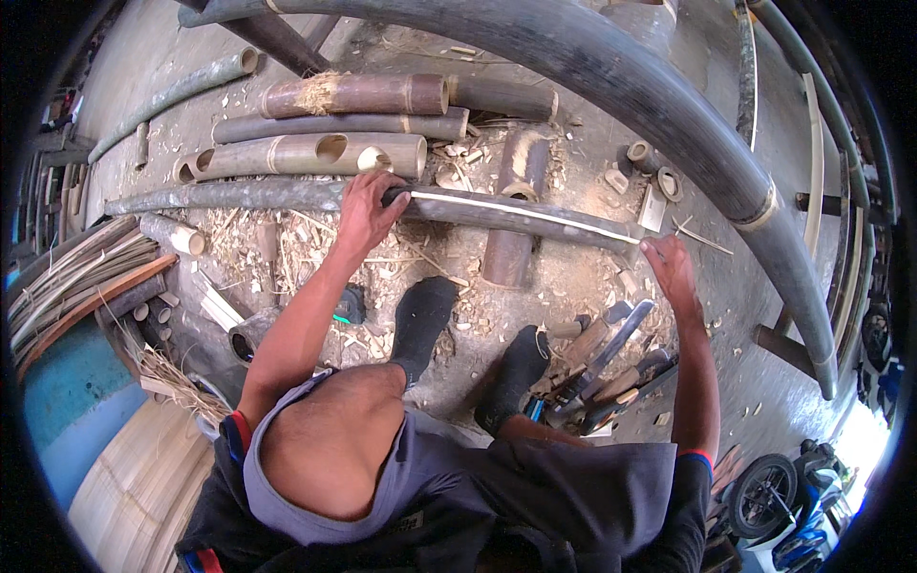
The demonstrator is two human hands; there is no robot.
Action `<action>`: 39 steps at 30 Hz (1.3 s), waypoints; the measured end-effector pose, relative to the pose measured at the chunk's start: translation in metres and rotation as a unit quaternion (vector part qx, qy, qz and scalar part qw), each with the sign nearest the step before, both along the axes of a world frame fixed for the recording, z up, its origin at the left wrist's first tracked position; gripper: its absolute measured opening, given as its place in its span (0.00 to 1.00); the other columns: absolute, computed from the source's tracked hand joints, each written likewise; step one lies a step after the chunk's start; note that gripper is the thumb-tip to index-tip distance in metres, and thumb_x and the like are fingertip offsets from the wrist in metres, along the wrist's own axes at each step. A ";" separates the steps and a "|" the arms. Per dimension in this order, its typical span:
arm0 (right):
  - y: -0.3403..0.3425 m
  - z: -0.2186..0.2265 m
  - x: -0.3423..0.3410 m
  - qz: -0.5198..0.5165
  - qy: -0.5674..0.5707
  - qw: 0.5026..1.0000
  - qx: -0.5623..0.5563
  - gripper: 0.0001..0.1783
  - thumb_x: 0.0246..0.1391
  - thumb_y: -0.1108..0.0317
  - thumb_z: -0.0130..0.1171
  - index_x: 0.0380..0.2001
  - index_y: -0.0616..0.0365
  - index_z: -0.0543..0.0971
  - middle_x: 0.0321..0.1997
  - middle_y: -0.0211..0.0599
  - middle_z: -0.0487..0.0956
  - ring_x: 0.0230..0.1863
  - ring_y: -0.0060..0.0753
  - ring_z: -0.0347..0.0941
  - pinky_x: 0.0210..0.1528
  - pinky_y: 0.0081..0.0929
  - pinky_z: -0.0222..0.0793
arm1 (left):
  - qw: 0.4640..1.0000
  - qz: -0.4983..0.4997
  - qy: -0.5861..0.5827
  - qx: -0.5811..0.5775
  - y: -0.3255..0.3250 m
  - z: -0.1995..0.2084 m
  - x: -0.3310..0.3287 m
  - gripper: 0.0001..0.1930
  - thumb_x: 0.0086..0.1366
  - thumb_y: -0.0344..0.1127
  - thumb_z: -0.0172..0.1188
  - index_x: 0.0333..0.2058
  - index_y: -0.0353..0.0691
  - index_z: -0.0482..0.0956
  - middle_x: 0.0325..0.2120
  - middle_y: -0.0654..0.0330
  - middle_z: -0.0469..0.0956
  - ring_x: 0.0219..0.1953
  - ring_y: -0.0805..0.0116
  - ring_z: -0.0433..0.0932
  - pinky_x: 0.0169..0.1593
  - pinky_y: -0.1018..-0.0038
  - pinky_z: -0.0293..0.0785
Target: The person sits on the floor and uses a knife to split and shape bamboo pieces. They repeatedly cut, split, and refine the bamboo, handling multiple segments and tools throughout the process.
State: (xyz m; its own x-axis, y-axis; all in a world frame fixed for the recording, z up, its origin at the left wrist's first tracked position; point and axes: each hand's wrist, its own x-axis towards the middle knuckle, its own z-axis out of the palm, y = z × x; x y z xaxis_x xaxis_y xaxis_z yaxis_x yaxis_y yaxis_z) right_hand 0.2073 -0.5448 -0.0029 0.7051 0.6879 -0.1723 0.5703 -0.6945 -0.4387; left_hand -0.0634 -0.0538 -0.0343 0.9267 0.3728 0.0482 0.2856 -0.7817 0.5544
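Pale tape (506, 205) runs rightward along a grey bamboo pole (458, 210) from a dark case (394, 196) in the closed grip of the left hand (368, 205); the right hand (671, 269) pinches its end. Just far of the pole lies a hollow, round-holed bamboo tube (296, 156), its inside unclear.

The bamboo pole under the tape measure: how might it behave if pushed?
The bamboo pole would probably roll, being round. It may pivot where it crosses the thick bamboo piece. Possibly light for its size, if hollow like the holed tube nearby.
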 end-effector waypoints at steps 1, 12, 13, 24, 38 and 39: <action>0.002 0.001 -0.002 -0.001 -0.003 1.000 0.005 0.15 0.66 0.59 0.61 0.44 0.58 0.87 0.38 0.52 0.83 0.46 0.55 0.76 0.52 0.47 0.71 | 1.000 -0.005 0.009 -0.004 0.002 0.002 -0.001 0.17 0.65 0.44 0.66 0.47 0.39 0.82 0.48 0.45 0.80 0.55 0.41 0.75 0.60 0.52 0.67; -0.045 -0.010 -0.045 -0.232 0.028 0.970 0.062 0.18 0.64 0.56 0.64 0.46 0.59 0.87 0.42 0.53 0.85 0.47 0.50 0.82 0.53 0.39 0.75 | 0.996 0.026 0.086 -0.005 0.024 -0.002 0.002 0.24 0.61 0.54 0.70 0.43 0.40 0.79 0.39 0.47 0.81 0.45 0.44 0.77 0.55 0.52 0.68; -0.071 -0.014 -0.053 -0.293 0.013 0.955 0.052 0.19 0.64 0.55 0.63 0.46 0.60 0.86 0.43 0.54 0.85 0.47 0.51 0.82 0.53 0.40 0.75 | 0.994 0.028 0.101 0.007 0.024 -0.003 0.005 0.25 0.60 0.56 0.71 0.44 0.40 0.79 0.38 0.47 0.81 0.45 0.44 0.78 0.56 0.53 0.68; -0.251 -0.039 -0.296 -0.799 -0.051 0.592 0.092 0.29 0.63 0.49 0.58 0.51 0.68 0.82 0.34 0.49 0.81 0.37 0.46 0.74 0.46 0.42 0.70 | 0.969 -0.022 0.247 -0.019 0.036 0.000 0.005 0.33 0.64 0.58 0.66 0.59 0.40 0.79 0.62 0.47 0.75 0.66 0.47 0.69 0.71 0.54 0.60; -0.187 -0.071 -0.352 -0.593 -0.116 0.789 -0.111 0.31 0.63 0.48 0.63 0.52 0.67 0.75 0.48 0.61 0.74 0.54 0.63 0.70 0.58 0.52 0.66 | 0.923 -0.162 0.340 -0.084 0.043 0.018 0.034 0.35 0.66 0.65 0.60 0.52 0.35 0.82 0.48 0.41 0.83 0.55 0.46 0.80 0.62 0.57 0.70; -0.166 -0.067 -0.345 -0.586 -0.076 0.804 -0.066 0.29 0.62 0.49 0.64 0.49 0.67 0.75 0.45 0.60 0.75 0.52 0.62 0.71 0.56 0.51 0.67 | 0.919 -0.164 0.352 -0.075 0.047 0.022 0.036 0.35 0.66 0.65 0.60 0.51 0.34 0.83 0.46 0.41 0.84 0.55 0.45 0.80 0.61 0.57 0.71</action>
